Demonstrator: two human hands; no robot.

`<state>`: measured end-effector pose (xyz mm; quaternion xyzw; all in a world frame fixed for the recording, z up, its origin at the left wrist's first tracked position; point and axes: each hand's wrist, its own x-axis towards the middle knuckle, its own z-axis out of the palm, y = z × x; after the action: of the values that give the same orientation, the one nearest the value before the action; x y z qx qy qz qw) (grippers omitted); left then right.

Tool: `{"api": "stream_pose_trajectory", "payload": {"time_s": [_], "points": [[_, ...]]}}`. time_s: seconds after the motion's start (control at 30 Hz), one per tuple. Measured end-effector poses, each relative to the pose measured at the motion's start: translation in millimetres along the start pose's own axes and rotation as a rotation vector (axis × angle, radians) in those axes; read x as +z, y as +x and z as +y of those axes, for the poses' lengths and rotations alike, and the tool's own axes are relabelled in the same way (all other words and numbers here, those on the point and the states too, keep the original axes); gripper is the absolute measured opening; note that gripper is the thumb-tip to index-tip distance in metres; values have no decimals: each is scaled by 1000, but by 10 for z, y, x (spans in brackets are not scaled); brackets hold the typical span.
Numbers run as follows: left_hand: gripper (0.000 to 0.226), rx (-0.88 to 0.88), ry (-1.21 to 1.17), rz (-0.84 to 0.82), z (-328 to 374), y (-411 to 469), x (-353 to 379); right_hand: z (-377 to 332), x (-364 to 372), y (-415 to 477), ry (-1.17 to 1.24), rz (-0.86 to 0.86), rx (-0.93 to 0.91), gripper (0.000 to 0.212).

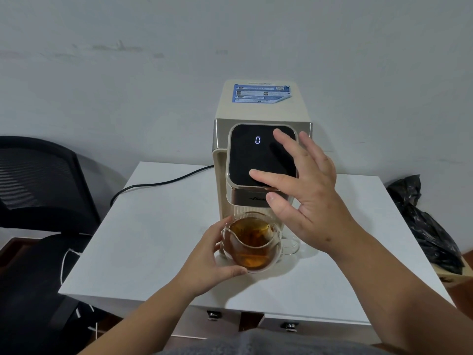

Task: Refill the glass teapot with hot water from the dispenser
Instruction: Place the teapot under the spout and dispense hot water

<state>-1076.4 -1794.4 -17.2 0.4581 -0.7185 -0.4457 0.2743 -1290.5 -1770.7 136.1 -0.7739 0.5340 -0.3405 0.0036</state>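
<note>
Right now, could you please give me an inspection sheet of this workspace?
Surface: white table, carrying the job's things.
Job's things: glass teapot with amber tea below the dispenser's overhanging head; panel shows 0.
Clutter: blue leaflet on the dispenser's top.
Grippers: left hand holds the teapot's side; right hand open, fingers spread over the panel.
Cables: black cable runs off the table's left edge; white cord beside the chair.
Surroundings: black chair left, black bag right, grey wall behind.
</note>
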Motion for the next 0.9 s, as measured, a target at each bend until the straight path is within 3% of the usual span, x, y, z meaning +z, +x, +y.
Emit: {"api": "stream_pose_trajectory", "payload": {"time_s": [0.7, 0.9], "points": [[98, -2, -6, -13, 10, 0, -8, -45, -88, -21, 8, -35, -33, 44], [98, 20, -17, -7, 16, -1, -3, -58, -197, -15, -25, 66, 54, 47]]}}
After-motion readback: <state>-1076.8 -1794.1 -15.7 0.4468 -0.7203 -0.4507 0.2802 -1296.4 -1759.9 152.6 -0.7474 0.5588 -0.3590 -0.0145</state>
